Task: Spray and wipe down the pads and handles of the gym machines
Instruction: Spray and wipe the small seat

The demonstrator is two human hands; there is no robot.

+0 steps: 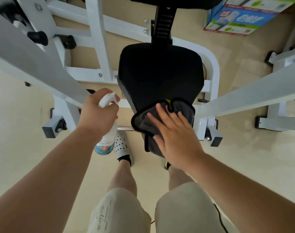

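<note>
- Right hand (175, 135) lay flat, fingers straight and spread, pressing the grey cloth (141, 121) onto the near edge of the black seat pad (160, 73)
- The pad's length ran straight away from those fingertips, most of it lying ahead of them
- Left hand (98, 113), curled round the spray bottle (107, 142), hung just left of the pad

Beige knee-length shorts (120, 207) with script lettering, white perforated shoe (120, 146), black socks (125, 159) trimmed yellow-green
</note>
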